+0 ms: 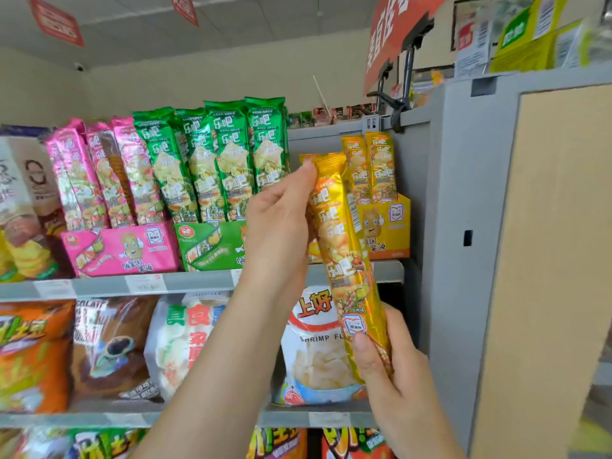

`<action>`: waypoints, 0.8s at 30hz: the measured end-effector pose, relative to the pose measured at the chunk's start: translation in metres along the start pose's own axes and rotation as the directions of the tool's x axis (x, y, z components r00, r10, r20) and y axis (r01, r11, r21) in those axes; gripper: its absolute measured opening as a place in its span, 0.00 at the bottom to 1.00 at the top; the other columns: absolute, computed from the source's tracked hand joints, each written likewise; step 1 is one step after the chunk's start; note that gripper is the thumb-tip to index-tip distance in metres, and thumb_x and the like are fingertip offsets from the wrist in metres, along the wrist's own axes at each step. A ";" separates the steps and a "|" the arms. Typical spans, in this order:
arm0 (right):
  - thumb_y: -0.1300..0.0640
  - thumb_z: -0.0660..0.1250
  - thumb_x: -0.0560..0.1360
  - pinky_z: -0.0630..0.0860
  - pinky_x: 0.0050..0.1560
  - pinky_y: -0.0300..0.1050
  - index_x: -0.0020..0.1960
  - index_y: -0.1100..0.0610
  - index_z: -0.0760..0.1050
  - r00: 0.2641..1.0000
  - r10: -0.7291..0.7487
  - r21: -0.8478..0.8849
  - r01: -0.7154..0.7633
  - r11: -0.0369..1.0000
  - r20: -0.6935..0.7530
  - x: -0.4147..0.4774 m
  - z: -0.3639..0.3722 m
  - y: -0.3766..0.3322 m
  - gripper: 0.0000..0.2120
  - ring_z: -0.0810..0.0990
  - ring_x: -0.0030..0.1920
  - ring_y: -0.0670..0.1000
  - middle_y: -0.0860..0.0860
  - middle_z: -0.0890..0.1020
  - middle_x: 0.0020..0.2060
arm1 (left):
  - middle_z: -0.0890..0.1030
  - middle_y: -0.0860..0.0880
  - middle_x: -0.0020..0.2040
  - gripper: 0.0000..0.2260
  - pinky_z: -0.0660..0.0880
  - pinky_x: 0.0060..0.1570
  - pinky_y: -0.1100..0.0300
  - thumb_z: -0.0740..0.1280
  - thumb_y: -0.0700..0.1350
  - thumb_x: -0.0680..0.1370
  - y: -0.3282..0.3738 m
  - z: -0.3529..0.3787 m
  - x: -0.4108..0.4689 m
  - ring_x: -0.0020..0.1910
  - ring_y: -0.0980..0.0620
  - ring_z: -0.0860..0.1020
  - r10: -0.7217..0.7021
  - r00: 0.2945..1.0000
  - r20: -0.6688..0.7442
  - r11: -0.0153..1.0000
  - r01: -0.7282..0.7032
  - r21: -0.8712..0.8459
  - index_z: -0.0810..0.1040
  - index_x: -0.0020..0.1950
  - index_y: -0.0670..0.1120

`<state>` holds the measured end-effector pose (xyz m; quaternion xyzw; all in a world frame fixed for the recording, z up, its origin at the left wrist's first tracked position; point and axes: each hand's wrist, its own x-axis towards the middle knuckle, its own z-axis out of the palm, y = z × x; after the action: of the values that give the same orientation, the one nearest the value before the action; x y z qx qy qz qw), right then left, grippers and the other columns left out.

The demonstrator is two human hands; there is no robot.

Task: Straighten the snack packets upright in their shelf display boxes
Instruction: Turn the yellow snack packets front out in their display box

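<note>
With right hand [394, 369] and left hand [278, 223] clasped round a yellow packet [341, 240] before the yellow box [387, 233]: next, slot in upright.

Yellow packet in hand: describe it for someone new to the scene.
The upper shelf holds a yellow display box at its right end. Before it is the long yellow packet, left hand pinching its top, right hand gripping its bottom. Unlike the two yellow packets standing in the box, it is outside, tilted.
</note>
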<state>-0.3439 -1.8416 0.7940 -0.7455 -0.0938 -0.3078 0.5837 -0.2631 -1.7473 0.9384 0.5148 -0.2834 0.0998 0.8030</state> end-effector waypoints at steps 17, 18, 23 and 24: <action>0.30 0.58 0.69 0.77 0.42 0.34 0.55 0.32 0.75 0.991 0.120 0.134 -0.127 0.983 0.057 -0.023 0.034 -0.012 0.18 0.81 0.35 0.45 0.50 0.82 0.38 | 0.76 0.45 0.40 0.04 0.69 0.35 0.57 0.64 0.47 0.79 0.028 -0.051 -0.032 0.38 0.51 0.73 0.037 0.998 0.058 0.998 -0.040 0.058 0.77 0.48 0.48; 0.29 0.57 0.69 0.76 0.43 0.33 0.55 0.32 0.73 0.994 0.108 0.077 -0.109 0.991 0.019 -0.026 0.039 -0.013 0.18 0.81 0.37 0.44 0.46 0.82 0.38 | 0.77 0.43 0.42 0.06 0.70 0.38 0.55 0.65 0.50 0.78 0.028 -0.056 -0.033 0.41 0.48 0.75 0.074 0.993 0.097 0.987 -0.087 0.134 0.78 0.49 0.49; 0.22 0.52 0.67 0.73 0.42 0.34 0.54 0.23 0.66 0.984 0.080 -0.168 -0.107 0.980 -0.157 -0.036 0.063 -0.023 0.18 0.81 0.46 0.40 0.34 0.81 0.45 | 0.82 0.43 0.44 0.12 0.74 0.46 0.50 0.67 0.51 0.77 0.028 -0.080 -0.038 0.43 0.50 0.78 0.150 0.980 0.132 0.950 -0.180 0.257 0.83 0.52 0.44; 0.23 0.51 0.68 0.73 0.40 0.33 0.54 0.23 0.65 0.982 0.059 -0.210 -0.097 0.973 -0.180 -0.038 0.068 -0.026 0.17 0.80 0.46 0.39 0.33 0.80 0.46 | 0.80 0.43 0.41 0.11 0.73 0.44 0.49 0.67 0.50 0.78 0.029 -0.085 -0.038 0.41 0.49 0.75 0.147 0.981 0.128 0.949 -0.176 0.260 0.84 0.50 0.44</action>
<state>-0.3632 -1.7624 0.7846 -0.7787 0.0208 -0.3563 0.5160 -0.2775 -1.6544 0.9133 0.5989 -0.3510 0.1754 0.6981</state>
